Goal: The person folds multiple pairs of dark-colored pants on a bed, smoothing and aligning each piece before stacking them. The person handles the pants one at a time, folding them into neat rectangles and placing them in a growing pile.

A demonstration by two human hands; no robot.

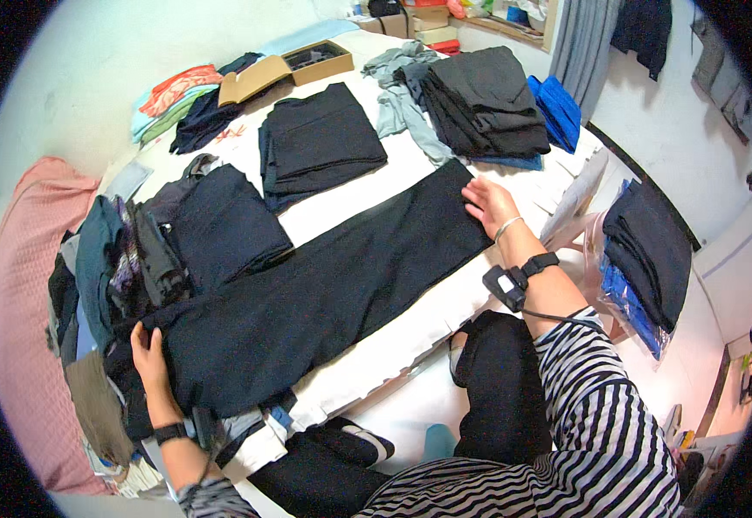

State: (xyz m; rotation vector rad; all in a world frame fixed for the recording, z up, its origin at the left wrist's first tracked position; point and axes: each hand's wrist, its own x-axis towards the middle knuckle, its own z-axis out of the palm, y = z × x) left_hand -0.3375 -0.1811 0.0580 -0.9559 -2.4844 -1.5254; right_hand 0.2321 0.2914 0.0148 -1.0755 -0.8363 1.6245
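Note:
A pair of black trousers (pixel 324 294), folded lengthwise, lies slantwise over the white-covered bed or table in front of me. My left hand (pixel 149 356) rests at the wide end on the left, thumb and forefinger apart; its other fingers are partly hidden. At the narrow end on the right, my right hand (pixel 489 201) is beside the edge of the cloth, its fingers a little spread. Whether those fingertips touch the fabric is hard to tell. A folded dark garment (pixel 227 226) sits just behind the trousers, partly covered by them.
Folded black clothes (pixel 321 139) lie farther back, with a taller dark stack (pixel 486 97) to their right. An open cardboard box (pixel 317 61) stands behind. Mixed clothes (pixel 97 239) crowd the left side. Dark garments (pixel 648 252) and a plastic-wrapped blue item (pixel 628 311) are at right.

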